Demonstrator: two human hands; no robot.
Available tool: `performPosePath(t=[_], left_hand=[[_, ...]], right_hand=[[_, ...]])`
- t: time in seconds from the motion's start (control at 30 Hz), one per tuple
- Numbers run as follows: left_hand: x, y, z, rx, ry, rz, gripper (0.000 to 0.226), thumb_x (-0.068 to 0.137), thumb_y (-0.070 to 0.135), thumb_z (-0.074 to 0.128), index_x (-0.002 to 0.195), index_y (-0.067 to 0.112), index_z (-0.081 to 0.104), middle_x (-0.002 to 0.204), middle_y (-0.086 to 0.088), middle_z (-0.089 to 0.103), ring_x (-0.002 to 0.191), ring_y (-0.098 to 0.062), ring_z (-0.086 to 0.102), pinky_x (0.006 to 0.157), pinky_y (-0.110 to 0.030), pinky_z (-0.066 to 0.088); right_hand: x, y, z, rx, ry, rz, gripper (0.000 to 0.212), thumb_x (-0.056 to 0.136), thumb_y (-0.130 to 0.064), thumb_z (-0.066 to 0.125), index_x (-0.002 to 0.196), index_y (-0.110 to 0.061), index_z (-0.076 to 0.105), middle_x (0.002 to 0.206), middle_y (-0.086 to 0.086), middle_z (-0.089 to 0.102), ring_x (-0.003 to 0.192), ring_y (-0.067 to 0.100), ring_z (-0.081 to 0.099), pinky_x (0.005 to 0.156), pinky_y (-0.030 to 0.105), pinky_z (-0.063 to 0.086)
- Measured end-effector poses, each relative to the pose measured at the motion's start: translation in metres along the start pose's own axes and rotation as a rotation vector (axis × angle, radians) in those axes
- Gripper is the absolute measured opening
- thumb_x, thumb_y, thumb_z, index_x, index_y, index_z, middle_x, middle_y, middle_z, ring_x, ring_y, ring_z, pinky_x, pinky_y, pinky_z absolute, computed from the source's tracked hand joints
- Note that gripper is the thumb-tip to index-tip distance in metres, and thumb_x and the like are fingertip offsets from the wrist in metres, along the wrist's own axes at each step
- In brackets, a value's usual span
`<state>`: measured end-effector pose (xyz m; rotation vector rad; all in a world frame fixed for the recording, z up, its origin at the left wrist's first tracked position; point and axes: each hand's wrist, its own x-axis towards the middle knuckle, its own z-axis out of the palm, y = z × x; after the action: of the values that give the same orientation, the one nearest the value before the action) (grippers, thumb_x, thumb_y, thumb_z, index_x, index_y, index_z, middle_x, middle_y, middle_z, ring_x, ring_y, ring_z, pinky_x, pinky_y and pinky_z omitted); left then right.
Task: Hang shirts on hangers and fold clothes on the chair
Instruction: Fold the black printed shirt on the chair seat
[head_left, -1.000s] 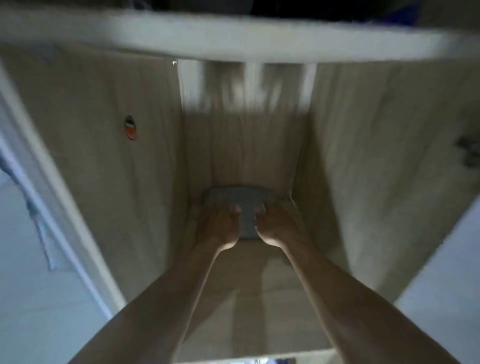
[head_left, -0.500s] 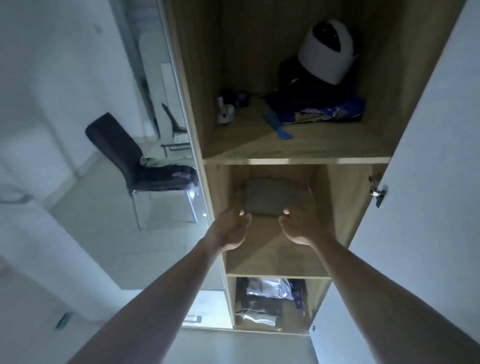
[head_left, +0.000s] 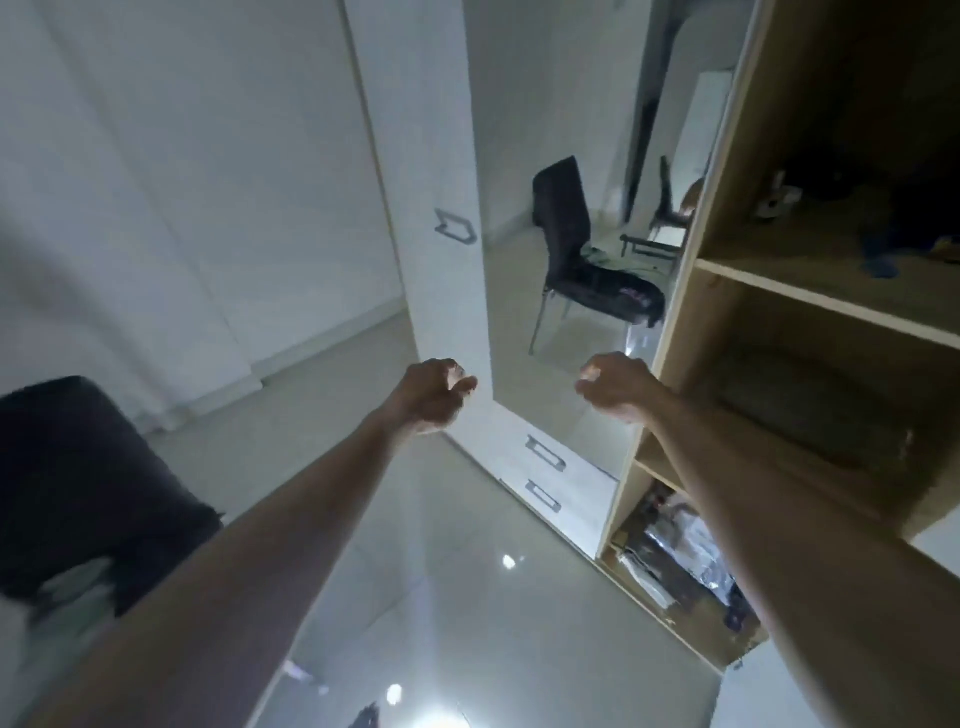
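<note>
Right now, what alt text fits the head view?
Two bare hands, left hand and right hand, hover loosely curled and empty before a light wooden open wardrobe. A mirrored door panel reflects a dark chair.

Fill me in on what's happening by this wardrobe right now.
A person stands at an open wooden wardrobe, both arms stretched forward. The left hand and right hand hang loosely curled and hold nothing. A folded grey garment lies on the middle shelf. A dark chair sits at lower left; the mirror reflects a chair with clothes on its seat.
</note>
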<state>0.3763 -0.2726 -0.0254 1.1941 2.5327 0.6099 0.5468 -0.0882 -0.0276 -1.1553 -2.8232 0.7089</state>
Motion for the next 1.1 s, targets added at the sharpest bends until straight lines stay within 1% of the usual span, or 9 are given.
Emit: performPosePath(t=[0.1, 0.23, 0.37, 0.47, 0.6, 0.67, 0.73, 0.8, 1.1], left_hand=[[-0.057, -0.061, -0.031, 0.015, 0.044, -0.147, 0.041, 0.102, 0.038, 0.050, 0.127, 0.008, 0.063, 0.136, -0.012, 0.061, 0.128, -0.028, 0.055, 0.106, -0.032, 0.043], [-0.131, -0.144, -0.060, -0.003, 0.092, -0.361, 0.041, 0.101, 0.037, 0.051, 0.127, 0.007, 0.063, 0.135, -0.011, 0.062, 0.128, -0.027, 0.055, 0.105, -0.030, 0.041], [-0.199, -0.237, -0.087, -0.052, 0.151, -0.566, 0.042, 0.100, 0.038, 0.054, 0.126, 0.007, 0.063, 0.135, -0.011, 0.061, 0.129, -0.029, 0.053, 0.108, -0.037, 0.042], [-0.246, -0.303, -0.103, -0.078, 0.190, -0.690, 0.043, 0.098, 0.039, 0.057, 0.130, 0.011, 0.062, 0.136, -0.008, 0.061, 0.129, -0.026, 0.054, 0.109, -0.036, 0.042], [-0.291, -0.391, -0.121, -0.098, 0.178, -0.784, 0.041, 0.098, 0.035, 0.057, 0.133, 0.014, 0.060, 0.140, -0.001, 0.058, 0.128, -0.022, 0.054, 0.107, -0.029, 0.040], [-0.306, -0.443, -0.128, -0.111, 0.169, -0.824, 0.037, 0.098, 0.034, 0.057, 0.129, 0.015, 0.063, 0.138, -0.002, 0.059, 0.125, -0.023, 0.056, 0.103, -0.029, 0.042], [-0.317, -0.488, -0.131, -0.123, 0.168, -0.847, 0.036, 0.097, 0.035, 0.057, 0.127, 0.014, 0.063, 0.135, -0.005, 0.061, 0.124, -0.023, 0.057, 0.102, -0.030, 0.043], [-0.324, -0.541, -0.135, -0.138, 0.125, -0.864, 0.039, 0.098, 0.036, 0.056, 0.131, 0.014, 0.061, 0.138, -0.005, 0.059, 0.126, -0.023, 0.055, 0.103, -0.030, 0.042], [-0.314, -0.679, -0.109, -0.231, -0.131, -0.882, 0.040, 0.099, 0.031, 0.055, 0.133, 0.010, 0.056, 0.138, -0.006, 0.058, 0.126, -0.020, 0.055, 0.104, -0.027, 0.040]], right_hand=[[0.001, -0.066, 0.033, 0.003, -0.057, -0.156, 0.041, 0.097, -0.030, 0.051, 0.133, -0.012, 0.060, 0.142, 0.007, 0.056, 0.131, 0.027, 0.050, 0.103, 0.033, 0.043], [-0.005, -0.155, 0.086, 0.017, -0.146, -0.309, 0.036, 0.095, -0.032, 0.057, 0.128, -0.019, 0.062, 0.135, 0.003, 0.056, 0.106, 0.024, 0.057, 0.059, 0.028, 0.056], [-0.019, -0.249, 0.141, -0.010, -0.233, -0.450, 0.033, 0.091, -0.029, 0.061, 0.122, -0.019, 0.066, 0.130, 0.001, 0.061, 0.110, 0.025, 0.060, 0.071, 0.039, 0.062], [-0.027, -0.314, 0.184, -0.027, -0.306, -0.545, 0.034, 0.092, -0.029, 0.063, 0.123, -0.017, 0.066, 0.132, 0.004, 0.063, 0.112, 0.026, 0.062, 0.075, 0.032, 0.058], [-0.033, -0.395, 0.250, -0.025, -0.415, -0.602, 0.037, 0.094, -0.026, 0.061, 0.128, -0.012, 0.063, 0.128, 0.009, 0.064, 0.100, 0.026, 0.061, 0.066, 0.027, 0.051], [-0.035, -0.434, 0.286, -0.029, -0.447, -0.605, 0.037, 0.094, -0.026, 0.060, 0.128, -0.013, 0.063, 0.130, 0.007, 0.064, 0.107, 0.027, 0.062, 0.068, 0.025, 0.051], [-0.036, -0.467, 0.318, -0.056, -0.484, -0.607, 0.036, 0.094, -0.027, 0.059, 0.128, -0.016, 0.063, 0.133, 0.005, 0.062, 0.118, 0.025, 0.059, 0.085, 0.026, 0.048], [-0.036, -0.504, 0.359, -0.092, -0.524, -0.578, 0.035, 0.093, -0.027, 0.057, 0.126, -0.017, 0.063, 0.132, 0.004, 0.062, 0.119, 0.025, 0.058, 0.093, 0.029, 0.047], [-0.026, -0.581, 0.481, -0.164, -0.686, -0.430, 0.040, 0.094, -0.028, 0.056, 0.133, -0.017, 0.060, 0.135, 0.009, 0.059, 0.126, 0.030, 0.052, 0.101, 0.030, 0.042]])
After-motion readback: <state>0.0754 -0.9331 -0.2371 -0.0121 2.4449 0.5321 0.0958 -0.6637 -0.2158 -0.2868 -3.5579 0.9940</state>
